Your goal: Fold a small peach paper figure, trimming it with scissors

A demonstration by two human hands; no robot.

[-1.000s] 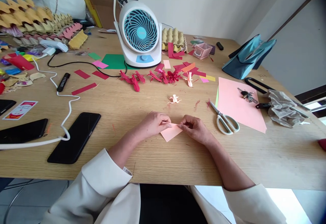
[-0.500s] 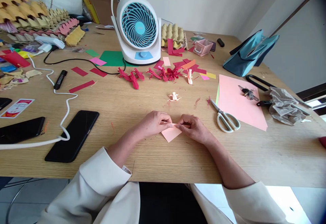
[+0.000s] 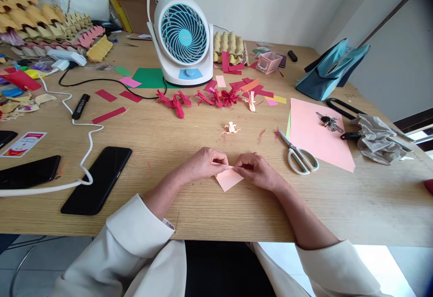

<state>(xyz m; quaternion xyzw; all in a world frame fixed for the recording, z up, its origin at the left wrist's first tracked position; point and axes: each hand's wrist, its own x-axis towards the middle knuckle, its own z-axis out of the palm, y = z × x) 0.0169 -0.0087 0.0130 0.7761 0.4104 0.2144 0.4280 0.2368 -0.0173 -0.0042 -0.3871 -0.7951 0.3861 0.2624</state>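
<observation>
Between my two hands is a small pink sheet of paper [image 3: 228, 180], its lower corner pointing toward me. My left hand [image 3: 209, 162] pinches its upper left edge between thumb and fingers. On the other side, my right hand [image 3: 256, 169] pinches the upper right edge, the thumb close to the left one. My fingers hide the paper's far edge, so its folds there cannot be made out. A pale pink folded paper figure [image 3: 231, 128] lies just beyond my hands. White-handled scissors [image 3: 301, 158] rest to the right of my right hand.
Red folded paper figures [image 3: 177, 106] and red strips lie in front of the white fan [image 3: 184, 35]. Pink sheets [image 3: 318, 139] with keys [image 3: 329, 122] on them are at right, near a teal bag [image 3: 328, 71]. A black phone [image 3: 96, 180] and white cable lie left.
The pink paper's lower corner has shifted slightly toward me and more of its surface shows. Both hands keep their pinch in nearly the same place.
</observation>
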